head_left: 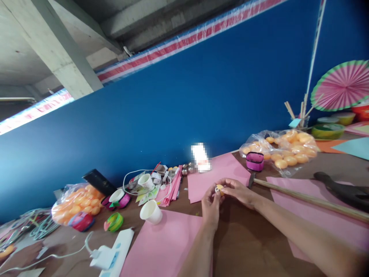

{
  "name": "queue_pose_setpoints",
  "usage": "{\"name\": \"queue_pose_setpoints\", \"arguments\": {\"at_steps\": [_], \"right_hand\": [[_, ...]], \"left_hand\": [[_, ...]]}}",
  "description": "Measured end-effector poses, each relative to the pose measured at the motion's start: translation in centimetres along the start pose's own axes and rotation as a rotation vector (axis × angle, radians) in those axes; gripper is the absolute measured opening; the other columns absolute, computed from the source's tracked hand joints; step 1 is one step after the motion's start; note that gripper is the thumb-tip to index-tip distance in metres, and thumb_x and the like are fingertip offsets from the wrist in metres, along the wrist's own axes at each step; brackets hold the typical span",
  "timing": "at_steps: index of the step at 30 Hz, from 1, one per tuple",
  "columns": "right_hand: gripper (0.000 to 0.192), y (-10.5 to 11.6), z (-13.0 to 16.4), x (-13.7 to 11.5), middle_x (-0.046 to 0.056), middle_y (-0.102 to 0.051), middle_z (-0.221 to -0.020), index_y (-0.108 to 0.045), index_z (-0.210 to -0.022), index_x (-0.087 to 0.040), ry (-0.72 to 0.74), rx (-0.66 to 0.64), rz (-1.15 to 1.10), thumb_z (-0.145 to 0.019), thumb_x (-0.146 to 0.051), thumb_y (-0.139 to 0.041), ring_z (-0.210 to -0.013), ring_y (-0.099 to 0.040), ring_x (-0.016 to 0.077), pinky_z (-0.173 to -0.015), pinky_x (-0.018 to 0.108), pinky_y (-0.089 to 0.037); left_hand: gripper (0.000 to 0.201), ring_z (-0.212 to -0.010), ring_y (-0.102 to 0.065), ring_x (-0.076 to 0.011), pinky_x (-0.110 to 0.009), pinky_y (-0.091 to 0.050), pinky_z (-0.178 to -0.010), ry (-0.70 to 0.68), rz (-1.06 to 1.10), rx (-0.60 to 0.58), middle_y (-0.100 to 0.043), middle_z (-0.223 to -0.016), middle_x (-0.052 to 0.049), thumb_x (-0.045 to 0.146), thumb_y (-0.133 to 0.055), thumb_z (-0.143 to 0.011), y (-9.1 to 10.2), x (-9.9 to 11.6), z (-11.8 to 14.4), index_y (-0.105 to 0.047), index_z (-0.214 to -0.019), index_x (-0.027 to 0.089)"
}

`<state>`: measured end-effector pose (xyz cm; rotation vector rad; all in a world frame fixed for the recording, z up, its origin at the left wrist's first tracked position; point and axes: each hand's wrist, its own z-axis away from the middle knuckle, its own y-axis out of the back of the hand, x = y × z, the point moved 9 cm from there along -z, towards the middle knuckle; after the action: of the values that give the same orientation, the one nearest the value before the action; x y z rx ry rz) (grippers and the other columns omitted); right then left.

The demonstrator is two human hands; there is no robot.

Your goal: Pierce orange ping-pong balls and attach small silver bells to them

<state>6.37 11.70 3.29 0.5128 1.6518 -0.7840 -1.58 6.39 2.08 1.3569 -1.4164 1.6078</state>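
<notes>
Over the brown table (245, 242), left hand (211, 204) and right hand (236, 191) converge, both pinching a small orange-and-silver piece (220, 188)

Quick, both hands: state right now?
Left hand: closed, holding a small orange-and-silver piece.
Right hand: fingers curled at the same piece; whether it grips can't be told.

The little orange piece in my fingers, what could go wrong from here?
It's small and held by the fingertips of your left hand and right hand, so the orange piece might slip out. Your right forearm is close to the wooden-handled hammer and could nudge it. Swinging left, you might tip the nearest white cup.
</notes>
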Motion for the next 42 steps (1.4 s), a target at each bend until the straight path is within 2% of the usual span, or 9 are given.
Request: {"name": "queue_pose_setpoints", "arguments": {"at_steps": [6,14,23,31,37,42], "right_hand": [[0.029,-0.1,0.1,-0.1,0.004,-0.062,-0.092,-0.057,-0.093,-0.017,-0.014,-0.016,-0.058,-0.069,-0.032,-0.063,-0.085,-0.058,0.0177,-0.077,0.033,-0.045],[0.026,0.3,0.0,0.7,0.005,-0.062,-0.092,-0.058,-0.094,-0.017,-0.024,-0.027,-0.073,-0.072,-0.031,-0.061,-0.085,-0.058,0.0177,-0.078,0.033,-0.045],[0.029,0.6,0.0,1.1,0.004,-0.062,-0.089,-0.059,-0.094,-0.017,-0.058,-0.010,-0.081,-0.069,-0.031,-0.063,-0.080,-0.058,0.0157,-0.075,0.032,-0.047],[0.030,0.7,0.0,1.3,0.003,-0.062,-0.089,-0.057,-0.093,-0.018,-0.076,0.005,-0.062,-0.067,-0.031,-0.064,-0.078,-0.058,0.0142,-0.074,0.031,-0.047],[0.027,0.1,0.1,0.7,0.002,-0.060,-0.084,-0.056,-0.090,-0.017,-0.054,-0.044,-0.118,-0.068,-0.030,-0.065,-0.077,-0.058,0.0139,-0.074,0.031,-0.048],[0.029,0.0,0.2,0.5,0.004,-0.061,-0.089,-0.057,-0.092,-0.017,-0.046,-0.019,-0.084,-0.070,-0.035,-0.062,-0.080,-0.058,0.0161,-0.074,0.032,-0.047]], "left_hand": [[0.048,-0.099,-0.056,-0.0215,-0.038,-0.043,-0.087,-0.003,-0.031,-0.026,-0.061,-0.107,-0.009,0.031,-0.060,-0.071,-0.4,0.2,0.0,-0.052,-0.116,0.018],[0.053,-0.095,-0.057,-0.0201,-0.037,-0.043,-0.087,0.068,0.062,-0.020,-0.064,-0.100,-0.009,0.028,-0.063,-0.069,0.2,-0.9,-0.2,-0.050,-0.118,0.018],[0.054,-0.102,-0.053,-0.0214,-0.038,-0.038,-0.093,0.018,-0.019,-0.047,-0.062,-0.103,-0.008,0.030,-0.060,-0.071,0.5,-1.0,-0.4,-0.046,-0.122,0.017],[0.055,-0.095,-0.056,-0.0211,-0.036,-0.041,-0.089,0.036,-0.074,-0.026,-0.064,-0.098,-0.008,0.032,-0.062,-0.069,0.3,-0.4,-0.1,-0.049,-0.120,0.017],[0.048,-0.101,-0.054,-0.0218,-0.036,-0.040,-0.090,-0.032,-0.209,-0.004,-0.061,-0.106,-0.008,0.031,-0.061,-0.069,0.2,0.6,0.0,-0.053,-0.116,0.019],[0.047,-0.101,-0.054,-0.0209,-0.036,-0.043,-0.087,-0.010,-0.121,-0.029,-0.057,-0.112,-0.009,0.032,-0.056,-0.074,0.0,0.0,0.0,-0.049,-0.119,0.020]]}}
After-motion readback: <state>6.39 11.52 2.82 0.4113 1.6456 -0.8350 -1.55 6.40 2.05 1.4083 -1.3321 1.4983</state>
